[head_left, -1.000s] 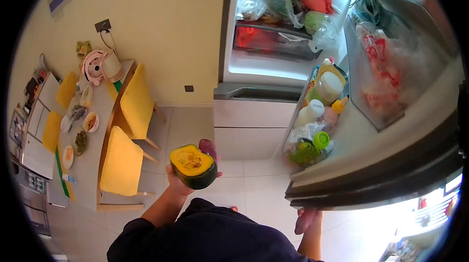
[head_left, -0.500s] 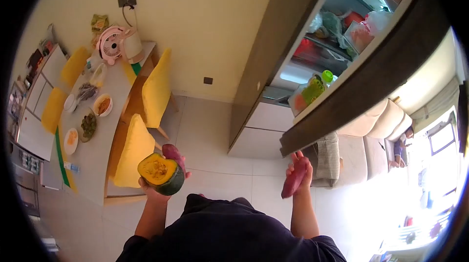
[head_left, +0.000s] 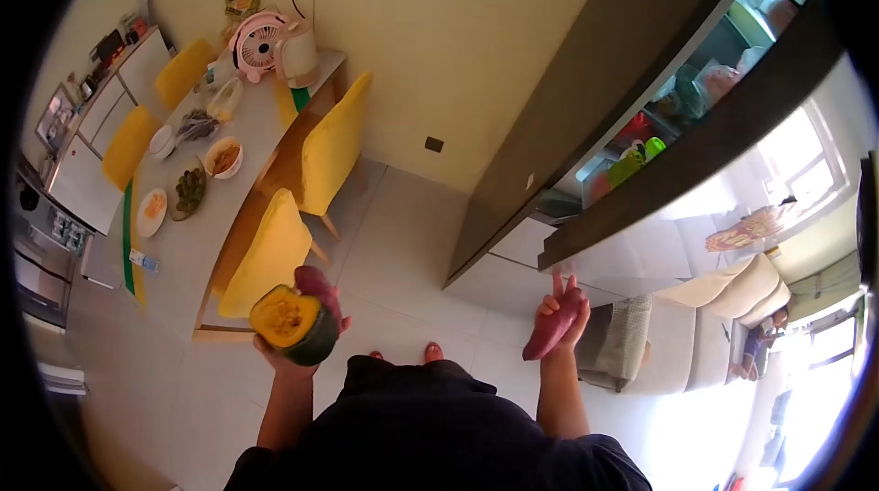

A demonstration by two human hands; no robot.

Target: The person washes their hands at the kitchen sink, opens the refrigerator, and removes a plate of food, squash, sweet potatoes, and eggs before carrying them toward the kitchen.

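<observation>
In my left hand [head_left: 275, 356] are a cut half pumpkin [head_left: 316, 340], its yellow inside facing up, and a purple sweet potato [head_left: 313, 284] beside it; the fingers are closed around both. My right hand [head_left: 575, 330] grips another purple sweet potato [head_left: 553, 330] against its palm. Two of its fingers stretch up to the lower edge of the refrigerator door [head_left: 641, 194] and seem to touch it. The door stands partly open. Through the gap, bagged food and a green-capped bottle [head_left: 654, 148] show on the refrigerator [head_left: 513, 207] shelves.
At left stands a dining table [head_left: 188, 258] with a pink fan [head_left: 263, 47], a bowl of food [head_left: 223, 158] and several plates. Yellow chairs [head_left: 267, 253] line its near side. A beige sofa [head_left: 673, 345] lies at right, beyond the door.
The refrigerator door has swung further closed, so the gap to the shelves is narrower. My view has shifted. Both hands keep hold of the same vegetables.
</observation>
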